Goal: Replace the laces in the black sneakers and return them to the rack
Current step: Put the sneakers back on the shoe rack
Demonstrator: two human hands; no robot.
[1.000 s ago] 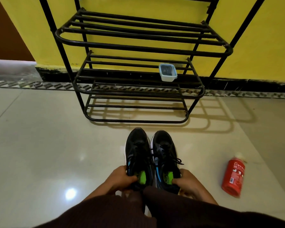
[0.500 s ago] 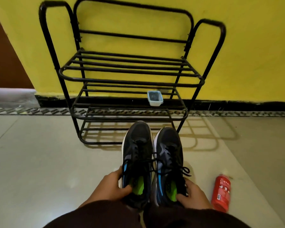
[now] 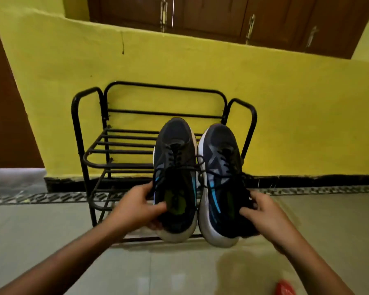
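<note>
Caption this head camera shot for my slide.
Left hand and right hand hold the black sneakers up before the metal rack.

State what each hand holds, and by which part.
Left hand grips the left sneaker by its heel collar; right hand grips the right sneaker by its heel collar.

Both bare forearms reach forward from the lower corners of the view, hands level with each other. The left hand (image 3: 140, 208) grips the left sneaker (image 3: 175, 158) at its heel collar, thumb hooked inside the opening. The right hand (image 3: 268, 218) holds the right sneaker (image 3: 218, 158) the same way, fingers curled round the collar's outer side.
</note>
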